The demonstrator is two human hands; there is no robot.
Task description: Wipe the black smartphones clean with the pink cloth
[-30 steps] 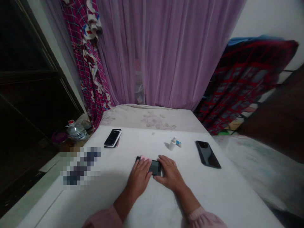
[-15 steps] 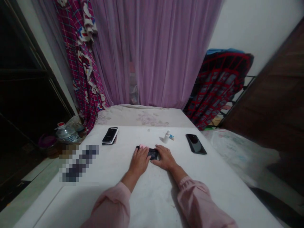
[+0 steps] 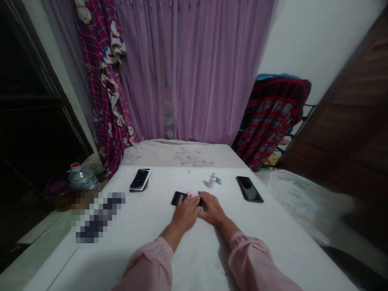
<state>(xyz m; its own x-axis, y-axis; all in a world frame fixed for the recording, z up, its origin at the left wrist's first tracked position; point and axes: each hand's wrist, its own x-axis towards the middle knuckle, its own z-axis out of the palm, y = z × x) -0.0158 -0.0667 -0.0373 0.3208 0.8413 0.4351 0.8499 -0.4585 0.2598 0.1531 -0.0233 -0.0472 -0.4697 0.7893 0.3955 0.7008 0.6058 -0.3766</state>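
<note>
A black phone (image 3: 177, 197) lies flat on the white table, its left end showing and the rest mostly covered by my hands. My left hand (image 3: 186, 212) presses a small pink cloth (image 3: 193, 195) onto the phone's right part, fingers closed over it. At the right end, my right hand (image 3: 212, 209) grips the phone's edge between thumb and fingers. The two hands nearly touch. Just beyond them stand a small white spray bottle (image 3: 211, 180) and, beside it, a little blue-and-white packet (image 3: 218, 181).
Stacked phones (image 3: 140, 180) rest at the left of the white table (image 3: 194, 250). Another dark phone (image 3: 249, 188) lies at the right. A blurred-out patch covers something at the left edge. Purple curtains (image 3: 209, 72) hang behind; a large water bottle (image 3: 81, 178) stands off to the left.
My left hand has slid right along the phone with the pink cloth, uncovering its left end. My right hand still holds the right end. The view has tilted slightly.
</note>
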